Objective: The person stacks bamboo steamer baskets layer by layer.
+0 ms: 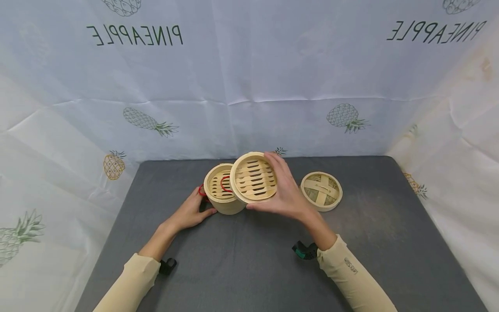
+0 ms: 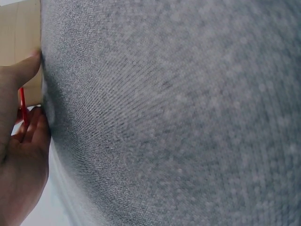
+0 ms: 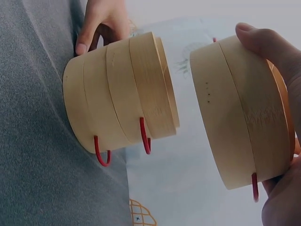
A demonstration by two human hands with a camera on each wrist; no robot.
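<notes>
A stack of bamboo steamer baskets (image 1: pixel 230 208) stands on the table, its slatted top facing up in the head view. My left hand (image 1: pixel 189 213) holds it low on its left side, thumb at the front and fingers round the back by a red handle (image 2: pixel 23 106). With my right hand (image 1: pixel 287 194) I grip another bamboo steamer basket (image 1: pixel 255 178) by its rim, raised and tilted so its slats show. In the right wrist view this raised basket (image 3: pixel 228 113) is apart from the stack (image 3: pixel 117 94), and red handles stick out from both.
A round woven bamboo lid (image 1: pixel 321 191) lies on the dark grey table (image 1: pixel 241 264), right of my right hand. Behind the table hangs a pale curtain (image 1: pixel 253 78) printed with pineapples. Black devices (image 1: pixel 305 251) are worn at both wrists.
</notes>
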